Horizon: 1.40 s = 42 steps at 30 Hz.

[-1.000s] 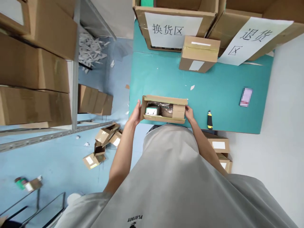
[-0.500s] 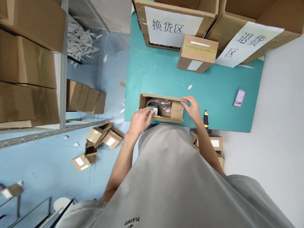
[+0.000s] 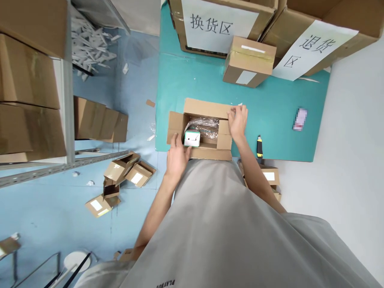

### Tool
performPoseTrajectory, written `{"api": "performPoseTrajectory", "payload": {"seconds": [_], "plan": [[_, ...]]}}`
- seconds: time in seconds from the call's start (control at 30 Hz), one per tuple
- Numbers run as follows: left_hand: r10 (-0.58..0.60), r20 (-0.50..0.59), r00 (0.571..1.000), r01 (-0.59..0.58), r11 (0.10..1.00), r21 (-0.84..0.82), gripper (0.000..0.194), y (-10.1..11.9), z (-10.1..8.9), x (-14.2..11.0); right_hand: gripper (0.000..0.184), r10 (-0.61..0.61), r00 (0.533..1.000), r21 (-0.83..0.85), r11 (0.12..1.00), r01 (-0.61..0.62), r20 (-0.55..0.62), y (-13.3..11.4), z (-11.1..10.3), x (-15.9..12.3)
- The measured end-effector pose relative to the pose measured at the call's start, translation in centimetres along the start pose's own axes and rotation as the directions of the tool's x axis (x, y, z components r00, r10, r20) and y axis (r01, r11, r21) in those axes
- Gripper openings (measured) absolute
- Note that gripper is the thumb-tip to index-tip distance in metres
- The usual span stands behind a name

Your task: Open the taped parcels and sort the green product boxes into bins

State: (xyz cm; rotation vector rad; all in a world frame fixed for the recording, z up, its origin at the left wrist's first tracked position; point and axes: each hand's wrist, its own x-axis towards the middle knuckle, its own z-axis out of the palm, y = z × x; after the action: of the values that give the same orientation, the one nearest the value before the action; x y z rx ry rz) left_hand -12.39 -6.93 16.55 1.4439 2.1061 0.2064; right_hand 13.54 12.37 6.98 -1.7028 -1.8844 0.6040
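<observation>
An open cardboard box [image 3: 207, 109] lies at the near edge of the teal table [image 3: 270, 104], its flaps spread. Inside it I see a small white and green carton [image 3: 192, 138] and a clear plastic wrap [image 3: 204, 122] over brown contents. My left hand [image 3: 177, 157] reaches into the box's left end, fingers closed on the small carton. My right hand [image 3: 238, 121] grips the far flap at the box's right corner and holds it back.
A taped cardboard box [image 3: 249, 62] stands further back, before two large labelled cartons [image 3: 216, 24]. A yellow and black utility knife [image 3: 259, 147] and a small pink item [image 3: 300, 119] lie to the right. Empty small boxes [image 3: 126, 172] litter the blue floor. Shelving [image 3: 33, 88] stands left.
The box's flaps have been opened out. My right hand moved up to the far flap; my left hand went from the box's end into the box, onto the small carton.
</observation>
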Motion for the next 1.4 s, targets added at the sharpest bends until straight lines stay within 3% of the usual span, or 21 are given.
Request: {"api": "performPoseTrajectory", "payload": {"seconds": [0.1,0.23,0.4,0.47,0.77,0.97,1.17,1.4], "plan": [[-0.051,-0.027,0.998,0.051,0.999,-0.003,0.049,0.1,0.8,1.4,0.026,-0.074,0.991,-0.012,0.997,0.076,0.114,-2.8,-0.6,-1.0],[-0.037,-0.05,0.998,0.033,0.996,-0.082,0.032,-0.6,1.5,2.3,0.023,-0.105,0.95,0.1,0.992,0.079,0.295,-6.5,-0.8,-3.4],[-0.023,-0.043,0.999,0.009,0.956,-0.292,0.019,-2.4,2.1,2.5,0.016,-0.152,0.769,0.236,0.972,0.001,0.621,-9.1,0.2,-6.6],[-0.032,-0.003,0.999,0.029,0.937,-0.349,0.018,-2.7,2.2,2.6,0.025,-0.14,0.739,0.237,0.971,-0.028,0.659,-9.3,0.8,-7.3],[0.056,-0.039,0.998,-0.065,0.954,-0.293,0.019,-1.8,1.7,3.1,0.032,-0.063,0.786,0.198,0.977,-0.077,0.615,-9.0,1.8,-8.0],[0.105,-0.023,0.994,-0.107,0.966,-0.234,0.026,-2.1,1.4,3.3,0.039,-0.1,0.792,0.244,0.968,-0.063,0.602,-9.9,1.9,-8.9],[0.199,0.007,0.98,-0.189,0.944,-0.272,0.026,-3.1,1.5,3.6,0.05,-0.136,0.792,0.369,0.922,-0.12,0.596,-8.4,1.8,-9.4],[0.17,0.02,0.985,-0.162,0.963,-0.216,0.017,-2.5,1.6,4.1,0.044,-0.108,0.802,0.332,0.936,-0.118,0.588,-8.2,2.3,-9.4]]}}
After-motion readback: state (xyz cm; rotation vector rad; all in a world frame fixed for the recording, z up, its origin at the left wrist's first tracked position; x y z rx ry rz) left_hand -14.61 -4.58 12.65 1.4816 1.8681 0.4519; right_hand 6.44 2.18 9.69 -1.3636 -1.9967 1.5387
